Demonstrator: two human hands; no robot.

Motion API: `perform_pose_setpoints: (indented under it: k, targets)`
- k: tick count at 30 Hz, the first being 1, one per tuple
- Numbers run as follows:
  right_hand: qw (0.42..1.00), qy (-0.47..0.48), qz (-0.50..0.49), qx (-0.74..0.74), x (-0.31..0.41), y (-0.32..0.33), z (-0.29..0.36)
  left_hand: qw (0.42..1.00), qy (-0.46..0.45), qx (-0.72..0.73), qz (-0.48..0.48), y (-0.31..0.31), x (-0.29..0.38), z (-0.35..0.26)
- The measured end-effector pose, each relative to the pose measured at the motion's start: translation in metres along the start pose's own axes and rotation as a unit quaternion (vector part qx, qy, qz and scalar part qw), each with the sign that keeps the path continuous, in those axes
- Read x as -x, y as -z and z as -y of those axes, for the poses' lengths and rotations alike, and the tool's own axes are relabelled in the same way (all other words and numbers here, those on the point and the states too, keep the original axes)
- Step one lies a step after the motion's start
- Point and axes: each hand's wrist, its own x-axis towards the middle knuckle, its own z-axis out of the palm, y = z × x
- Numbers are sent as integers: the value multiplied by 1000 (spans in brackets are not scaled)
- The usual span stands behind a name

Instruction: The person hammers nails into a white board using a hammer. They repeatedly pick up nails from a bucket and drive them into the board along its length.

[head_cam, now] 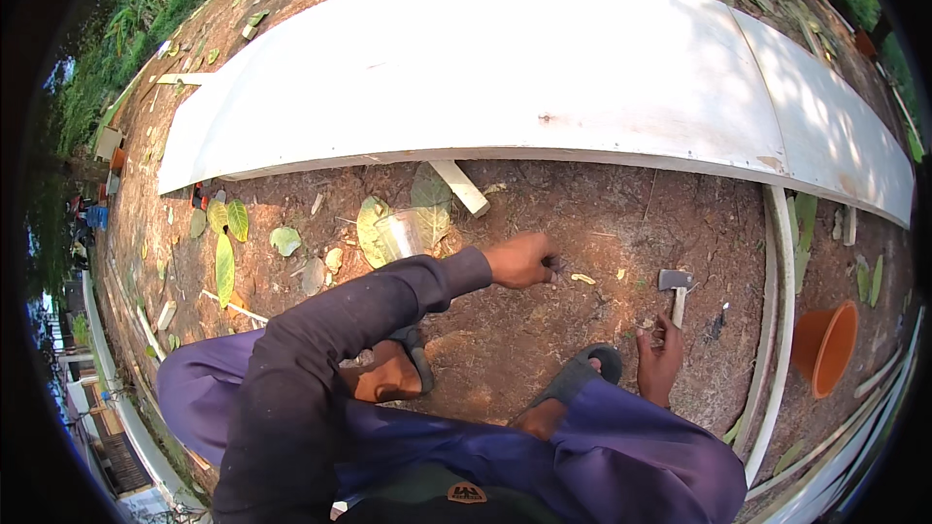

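My left hand, reaching from a dark sleeve, is low over the bare soil with its fingers curled. Whether a small item is pinched in it cannot be made out. My right hand is beside my right sandal, thumb apart from bent fingers. Its fingers meet the pale wooden handle of a hammer with a dark, blocky metal head; their grip on it is unclear. A clear plastic cup leans among leaves behind my left forearm. Across the front lies a long white panel with a wooden edge.
A wooden batten juts from under the panel. Long pale timber strips run along my right side. Beyond them, an orange bucket lies tilted. Large fallen leaves dot the soil at left. My sandalled feet flank the ground between my hands.
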Motion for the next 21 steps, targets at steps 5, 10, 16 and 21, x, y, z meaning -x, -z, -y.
perform_pose_setpoints:
  k: [5,10,16,21]
  targets:
    - [973,4,-87,214,30,11,-71,978,140,-154,19,148,96,45]
    - [966,-29,-97,238,37,3,-79,962,220,-111,-115,209,167,58]
    - [966,-41,-99,236,14,17,-118,951,77,29,-299,200,132,105]
    - [964,-240,-18,109,1,53,-21,911,-52,112,-394,169,83,119]
